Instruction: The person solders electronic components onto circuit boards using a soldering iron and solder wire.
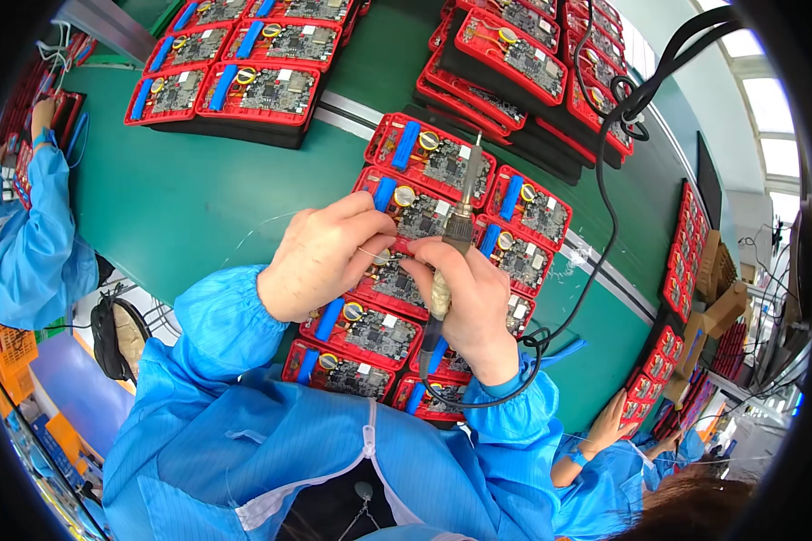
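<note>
1. Left hand [325, 257]: over the middle of the cluster of red-cased circuit boards [361, 332], coming in from the left. Thumb and fingertips drawn close together beside a small red piece [401, 244]; cannot tell exactly what they pinch.
2. Thin pale strand [266, 222]: shows left of that hand, and a fine length shows again near its fingertips.
3. Right hand [474, 302]: just beside the left, closed around a soldering iron [458, 230]. Thumb and index finger reach toward the red piece; contact unclear.
4. Iron: metal tip points up and away from the wearer, above the boards. Black cable [612, 221] loops by the right wrist, then rises toward the upper right.
5. Boards: set close together on a green table [180, 189], many showing a blue strip and a round cell. More stacked at upper left [266, 90] and upper right.
6. Co-workers: blue sleeve [41, 239] far left; another person's hand [606, 426] at lower right, at a red board panel [648, 389].
</note>
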`<state>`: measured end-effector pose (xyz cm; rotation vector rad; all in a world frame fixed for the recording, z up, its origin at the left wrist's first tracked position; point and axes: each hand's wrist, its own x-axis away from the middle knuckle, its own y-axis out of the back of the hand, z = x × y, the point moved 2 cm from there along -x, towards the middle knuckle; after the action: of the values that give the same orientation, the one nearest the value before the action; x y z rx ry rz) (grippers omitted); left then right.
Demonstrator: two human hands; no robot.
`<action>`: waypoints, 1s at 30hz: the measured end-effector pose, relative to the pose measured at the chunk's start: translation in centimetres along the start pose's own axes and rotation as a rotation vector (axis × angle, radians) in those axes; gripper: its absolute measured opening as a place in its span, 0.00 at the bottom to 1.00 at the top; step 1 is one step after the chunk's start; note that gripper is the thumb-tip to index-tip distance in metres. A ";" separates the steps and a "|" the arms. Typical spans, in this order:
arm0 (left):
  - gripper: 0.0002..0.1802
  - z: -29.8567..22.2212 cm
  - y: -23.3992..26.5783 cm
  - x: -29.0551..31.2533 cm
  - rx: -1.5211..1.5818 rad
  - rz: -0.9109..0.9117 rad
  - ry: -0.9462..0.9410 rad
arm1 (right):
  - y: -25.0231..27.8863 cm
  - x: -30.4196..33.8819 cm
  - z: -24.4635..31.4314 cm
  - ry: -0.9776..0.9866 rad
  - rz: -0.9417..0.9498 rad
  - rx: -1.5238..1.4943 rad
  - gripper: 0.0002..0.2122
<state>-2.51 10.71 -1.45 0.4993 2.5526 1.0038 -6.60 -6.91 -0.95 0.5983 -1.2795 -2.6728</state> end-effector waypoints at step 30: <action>0.03 -0.5 -0.7 0.2 0.156 -0.120 0.155 | 10.8 6.5 -4.4 -0.369 -0.419 -0.028 0.26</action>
<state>-3.03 10.05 -1.66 0.3150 2.7767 0.8362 -11.45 -18.70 2.89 0.4185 -1.3162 -3.2633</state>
